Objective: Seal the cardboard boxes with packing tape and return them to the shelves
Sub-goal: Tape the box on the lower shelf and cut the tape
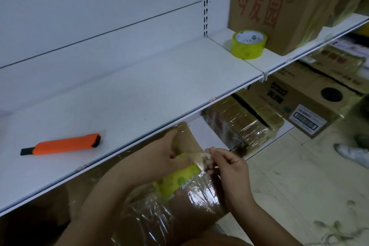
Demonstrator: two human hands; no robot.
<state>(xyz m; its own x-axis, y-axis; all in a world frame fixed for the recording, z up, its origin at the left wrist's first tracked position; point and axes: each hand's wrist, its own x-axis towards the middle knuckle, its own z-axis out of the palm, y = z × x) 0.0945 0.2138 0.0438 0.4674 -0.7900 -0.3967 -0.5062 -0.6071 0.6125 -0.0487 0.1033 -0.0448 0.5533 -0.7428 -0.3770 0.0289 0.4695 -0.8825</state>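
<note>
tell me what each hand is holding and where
Left hand grips the tape roll by its upper end; right hand pinches the tape's loose end.

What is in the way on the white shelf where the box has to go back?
On the white shelf lie an orange cutter at the left and a spare tape roll at the right beside a tall box. The stretch between them looks free for the box under the hands.
</note>
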